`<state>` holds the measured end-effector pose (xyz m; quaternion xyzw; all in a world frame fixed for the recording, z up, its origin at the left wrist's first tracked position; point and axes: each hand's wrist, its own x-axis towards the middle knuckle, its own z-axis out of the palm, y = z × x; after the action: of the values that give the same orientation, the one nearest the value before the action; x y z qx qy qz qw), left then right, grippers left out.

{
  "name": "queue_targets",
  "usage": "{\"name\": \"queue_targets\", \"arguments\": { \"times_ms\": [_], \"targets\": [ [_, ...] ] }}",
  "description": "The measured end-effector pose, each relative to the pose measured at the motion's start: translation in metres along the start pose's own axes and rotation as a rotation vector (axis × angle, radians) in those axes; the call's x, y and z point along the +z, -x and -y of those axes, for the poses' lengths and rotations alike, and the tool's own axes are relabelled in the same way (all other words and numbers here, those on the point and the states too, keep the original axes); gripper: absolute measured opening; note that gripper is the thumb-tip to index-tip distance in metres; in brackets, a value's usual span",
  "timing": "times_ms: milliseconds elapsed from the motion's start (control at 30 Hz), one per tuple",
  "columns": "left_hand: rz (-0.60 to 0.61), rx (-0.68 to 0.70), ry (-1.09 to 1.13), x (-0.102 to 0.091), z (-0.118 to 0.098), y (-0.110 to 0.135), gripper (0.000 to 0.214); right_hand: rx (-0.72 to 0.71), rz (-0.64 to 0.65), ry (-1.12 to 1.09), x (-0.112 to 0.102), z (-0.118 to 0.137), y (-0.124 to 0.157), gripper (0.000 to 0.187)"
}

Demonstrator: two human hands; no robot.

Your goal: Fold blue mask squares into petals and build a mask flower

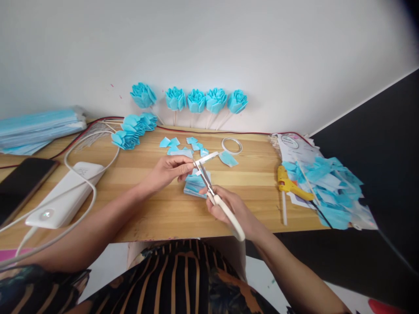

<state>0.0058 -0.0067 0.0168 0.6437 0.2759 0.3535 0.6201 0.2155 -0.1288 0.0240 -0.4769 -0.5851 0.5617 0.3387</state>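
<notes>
My left hand (172,169) pinches one end of a narrow white strip (208,158), which juts out to the right of the fingertips. In my right hand (237,210) is a pair of scissors with cream handles (231,217), its blades parted and around the strip close to my left fingers. Below the blades lies a small stack of blue and white cut pieces (195,188). Loose blue pieces (169,142) are scattered behind my hands. A roll of white tape (232,145) rests flat near a blue petal-shaped piece (228,158).
Several blue flowers on sticks (196,101) lean against the wall; more flowers (126,138) lie at left. A power bank (65,196), phone (24,187) and blue sheet stack (42,128) occupy the left. A yellow glue gun (291,185) and blue scraps (337,183) are right.
</notes>
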Motion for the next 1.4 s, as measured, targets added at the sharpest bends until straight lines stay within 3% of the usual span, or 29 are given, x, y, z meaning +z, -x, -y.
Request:
{"name": "queue_targets", "arguments": {
  "times_ms": [100,233,367,500,633,767,1000,1400],
  "targets": [
    [-0.001,0.002,-0.011,0.000,0.001,0.000,0.036,-0.004,-0.159,0.335,0.006,0.007,0.005,0.042],
    [-0.014,0.006,-0.023,0.000,0.002,-0.001,0.037,-0.078,-0.305,0.623,0.015,0.007,0.010,0.054],
    [-0.043,-0.022,-0.007,0.003,0.004,-0.003,0.041,-0.181,-0.220,0.678,0.029,0.004,0.011,0.050],
    [-0.034,-0.017,-0.009,0.002,0.005,-0.004,0.041,-0.089,-0.095,0.410,0.032,0.013,0.010,0.046],
    [-0.046,0.021,0.029,0.000,0.005,-0.004,0.038,0.102,-0.005,0.012,0.012,0.027,0.015,0.041],
    [-0.027,0.051,0.087,-0.001,0.007,-0.004,0.038,0.149,0.020,-0.212,-0.003,0.023,0.018,0.053],
    [0.013,0.036,0.101,-0.001,0.006,-0.003,0.037,0.047,0.061,-0.289,-0.005,0.003,0.007,0.072],
    [0.022,0.041,0.142,-0.005,0.013,-0.004,0.037,0.029,0.128,-0.328,-0.010,-0.004,0.005,0.065]
  ]
}}
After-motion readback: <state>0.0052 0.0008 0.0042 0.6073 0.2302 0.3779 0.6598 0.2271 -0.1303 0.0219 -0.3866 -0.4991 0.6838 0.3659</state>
